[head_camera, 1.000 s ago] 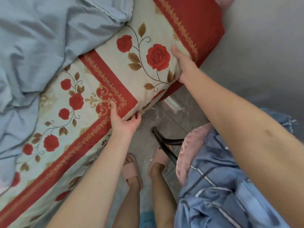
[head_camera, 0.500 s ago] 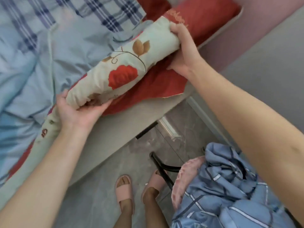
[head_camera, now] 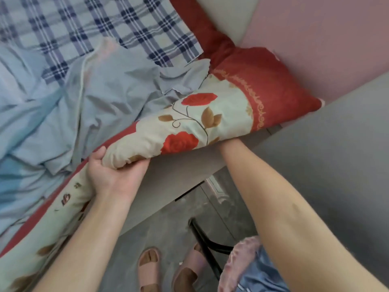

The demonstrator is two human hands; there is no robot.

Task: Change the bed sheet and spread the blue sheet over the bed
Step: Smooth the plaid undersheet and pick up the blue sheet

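On the bed (head_camera: 179,178) a pillow (head_camera: 105,24) lies at eleven o'clock, the loose sheet (head_camera: 101,98) before it at nine, the rolled sheet (head_camera: 200,123) along the near edge from seven to two o'clock with the left hand (head_camera: 113,171) under its middle, and sandalled feet (head_camera: 148,268) on the floor (head_camera: 168,228) at six.

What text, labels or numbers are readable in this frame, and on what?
Readable text: none.
Dark marks on the floral sheet, just below the left hand: too blurred to read, may be only pattern.
Blue sheet: plain, no print.
Checked cloth: pattern only, no label visible.
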